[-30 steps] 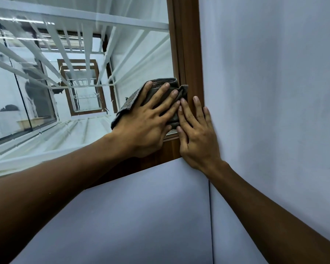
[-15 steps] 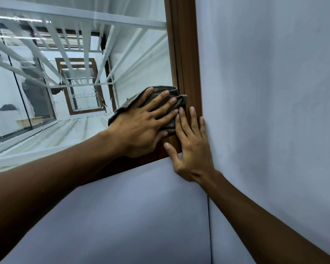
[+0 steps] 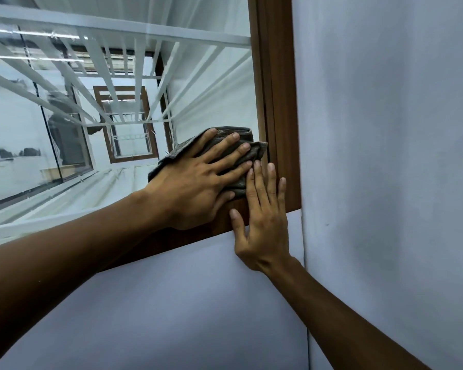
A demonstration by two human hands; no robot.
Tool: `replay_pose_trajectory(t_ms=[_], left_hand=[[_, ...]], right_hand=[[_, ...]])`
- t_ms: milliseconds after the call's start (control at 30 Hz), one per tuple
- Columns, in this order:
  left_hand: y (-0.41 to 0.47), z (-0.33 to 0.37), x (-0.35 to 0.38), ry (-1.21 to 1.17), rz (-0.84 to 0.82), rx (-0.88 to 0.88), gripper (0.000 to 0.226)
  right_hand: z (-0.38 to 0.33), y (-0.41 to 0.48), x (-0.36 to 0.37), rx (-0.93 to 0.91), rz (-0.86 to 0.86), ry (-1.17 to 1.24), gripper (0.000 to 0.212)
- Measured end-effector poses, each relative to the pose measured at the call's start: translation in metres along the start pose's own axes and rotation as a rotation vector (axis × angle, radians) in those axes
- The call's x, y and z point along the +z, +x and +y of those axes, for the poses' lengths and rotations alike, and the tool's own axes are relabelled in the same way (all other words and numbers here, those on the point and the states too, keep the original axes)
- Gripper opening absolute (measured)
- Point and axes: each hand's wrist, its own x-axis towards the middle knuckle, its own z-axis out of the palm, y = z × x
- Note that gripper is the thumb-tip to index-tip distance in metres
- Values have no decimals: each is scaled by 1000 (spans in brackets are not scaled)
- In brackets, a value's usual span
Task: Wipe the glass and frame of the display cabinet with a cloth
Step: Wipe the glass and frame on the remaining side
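1. The grey cloth (image 3: 255,154) lies bunched in the bottom right corner of the cabinet's glass (image 3: 118,102). Its right edge touches the brown wooden frame (image 3: 278,102).
2. The left hand (image 3: 198,182) presses the cloth flat against the pane, fingers straight and spread. It grips nothing; only pressure holds the cloth there.
3. The right hand (image 3: 262,222) lies flat too, fingers straight, across the frame's lower corner and the white panel (image 3: 185,303) under it. Its index fingertip sits just beside the left hand's little finger. It holds nothing and seems to serve as a brace.
4. The glass reflects white bars (image 3: 118,30) and a small framed opening. Whether streaks are left on it cannot be told.
5. To the right of the frame stands a plain grey wall (image 3: 385,156).
6. Judged from this, the work is at the corner where the pane meets the frame, with the frame strips likely next.
7. What could go wrong:
   - The cloth may slide out from under the open palm on a fast stroke, since no finger curls round it. Bare fingertips would then smear the glass.
   - The bunched folds may ride over the corner seam and leave dust in it.
   - The right hand rests on the frame in the cloth's way. It may leave prints or keep that patch unwiped.
   - Hard pushing near the pane's edge could stress the glass.
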Motion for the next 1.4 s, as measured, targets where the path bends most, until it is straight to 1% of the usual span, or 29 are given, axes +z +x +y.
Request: replay_pose_trajectory(t_ms=[167,267,367,467,533,600,633,700,800,867,933,1067,1200,1267,1400], left_hand=[[-20,-13,-5,17,6,26,65],[-32,-18,-8,34,19,16,66],[-32,-28,-13,63,58,-39,69],[-19,-43,-24,108,135,-144,69],[-11,-43,-27,120,157,-184,76],[-8,-39,-23,127,158,-175,86],[-8,-40,-21,131,165,-160,86],[-5,-51,-22,137,191,-149,75],[12,-79,-38,125,209,-192,64],[30,-101,-53,124,232,-261,64],[50,-124,-72,137,253,-341,68],[87,-159,-103,139,211,-450,74],[127,-194,-135,123,231,-495,69],[148,-213,-150,127,221,-488,65],[190,-261,-180,157,229,-466,64]], right_hand=[[-29,-1,8,11,15,96,81],[-33,4,7,-46,9,118,77],[-19,29,-2,-135,17,86,72],[-6,75,-8,-179,5,61,68],[-4,108,-9,-203,6,-28,67],[-3,130,-10,-249,-2,-107,68],[-1,136,-11,-282,-8,-121,68],[5,145,-17,-335,9,-85,66],[15,175,-29,-293,86,2,64],[14,208,-36,-252,114,-32,63],[6,246,-42,-254,111,-70,63],[-20,323,-54,-261,44,-99,65],[-28,388,-63,-214,14,-142,69],[-27,417,-66,-203,9,-154,70],[-28,480,-78,-181,77,-204,70]])
